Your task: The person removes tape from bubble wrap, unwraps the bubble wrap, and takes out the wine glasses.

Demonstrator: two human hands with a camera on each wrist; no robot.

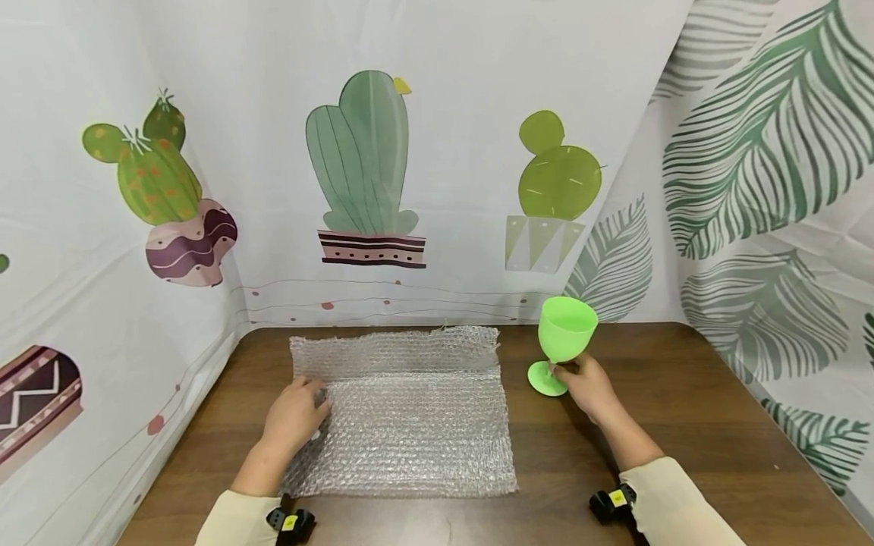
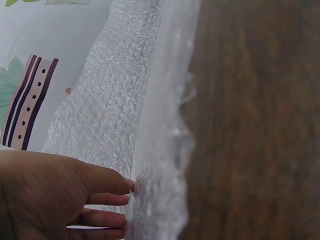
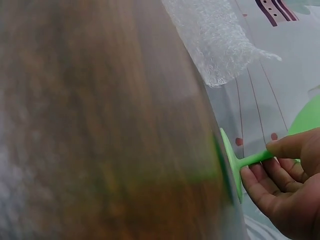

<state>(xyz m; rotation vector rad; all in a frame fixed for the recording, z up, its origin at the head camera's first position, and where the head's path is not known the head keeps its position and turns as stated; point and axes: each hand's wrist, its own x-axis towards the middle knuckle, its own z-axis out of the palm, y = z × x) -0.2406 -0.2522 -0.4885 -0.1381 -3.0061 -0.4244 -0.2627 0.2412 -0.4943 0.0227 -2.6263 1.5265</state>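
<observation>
A sheet of bubble wrap (image 1: 416,436) lies spread on the wooden table. At its left edge my left hand (image 1: 293,417) pinches the wrap between thumb and fingers; in the left wrist view the fingertips (image 2: 129,186) meet the plastic and are partly hidden by it. To the right of the sheet, my right hand (image 1: 590,387) grips a bright green goblet (image 1: 565,334) by its stem. The goblet's bowl is up, leaning slightly right, and its round foot is at the tabletop. Whether the foot touches the wood, I cannot tell. In the right wrist view, thumb and fingers close around the stem (image 3: 255,158).
The brown table (image 1: 683,394) ends at a rounded back edge against a hanging cloth (image 1: 471,152) printed with cacti and leaves. A crosswise line (image 1: 410,374) runs over the wrap toward its back. Black wrist cameras (image 1: 293,523) sit on both forearms.
</observation>
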